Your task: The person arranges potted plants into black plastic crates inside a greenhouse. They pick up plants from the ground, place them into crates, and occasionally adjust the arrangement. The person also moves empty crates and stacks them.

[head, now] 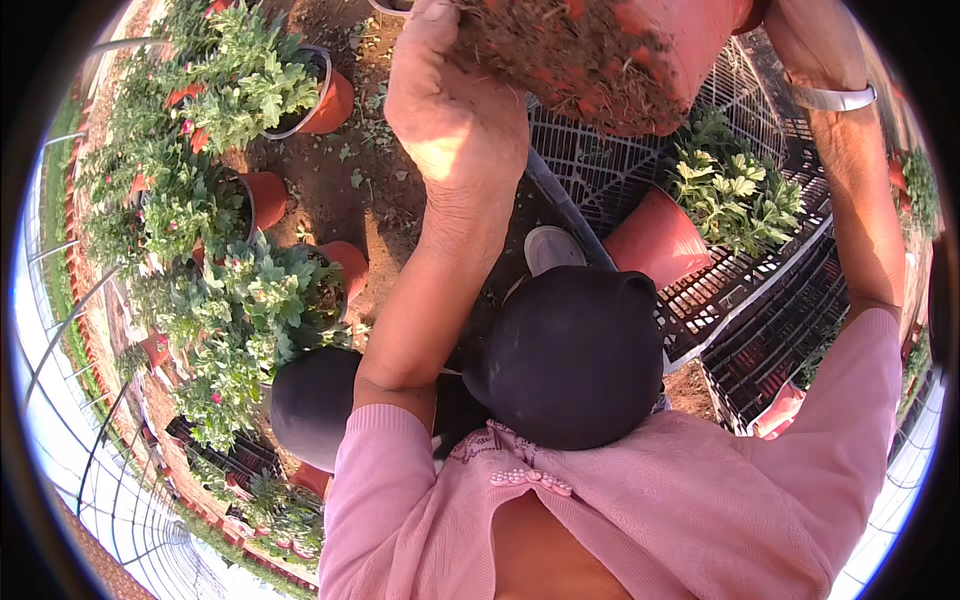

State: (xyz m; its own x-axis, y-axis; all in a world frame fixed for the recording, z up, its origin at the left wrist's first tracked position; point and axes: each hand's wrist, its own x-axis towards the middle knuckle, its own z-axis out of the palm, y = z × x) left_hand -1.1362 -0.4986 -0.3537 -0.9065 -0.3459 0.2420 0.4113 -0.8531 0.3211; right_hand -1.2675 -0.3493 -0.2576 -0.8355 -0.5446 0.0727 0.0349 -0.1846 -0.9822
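Tilted at the top of the head view is a red plastic pot, its underside turned toward me and caked with soil and root fibres. My left hand is curled against the soil-covered bottom edge, its fingertips hidden behind the pot. On the far side my right hand grips the pot near its rim, partly cut off by the picture's edge. Below the pot, another red pot lies on its side in a black plastic crate, with a leafy green plant growing from it.
Potted flowering plants lean in a row at the left, several with red pots tipped over. Bare soil with leaf scraps runs between them and the crate. My dark-covered knees and one shoe are below my arms.
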